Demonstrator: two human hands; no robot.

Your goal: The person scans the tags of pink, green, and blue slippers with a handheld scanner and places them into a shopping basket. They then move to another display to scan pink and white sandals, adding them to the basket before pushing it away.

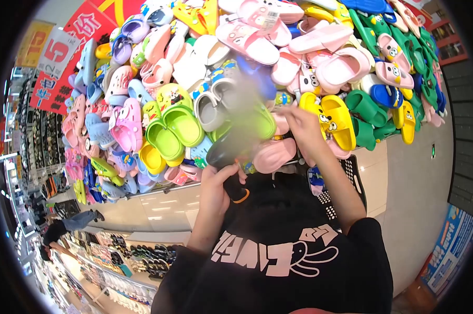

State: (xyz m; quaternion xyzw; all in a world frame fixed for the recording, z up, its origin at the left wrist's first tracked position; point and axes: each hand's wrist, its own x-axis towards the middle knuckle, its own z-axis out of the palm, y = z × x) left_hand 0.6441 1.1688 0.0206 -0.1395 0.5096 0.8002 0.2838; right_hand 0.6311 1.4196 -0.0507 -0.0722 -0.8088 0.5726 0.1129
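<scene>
My left hand is closed around a black clog at the front edge of the heap. An orange-edged black piece shows below its fingers; whether it belongs to the same clog is unclear. My right hand has its fingers pressed together between the green clog and the yellow slippers; what it grips, if anything, cannot be made out. Above my left hand lie a grey pair and a lime-green pair. A pink slipper rests between my hands. A grey blur covers the middle.
Colourful slippers and clogs are heaped high ahead, with green ones at the right. Red price signs stand at the upper left. A black basket is beside my right arm. Another person is at the lower left by shoe shelves.
</scene>
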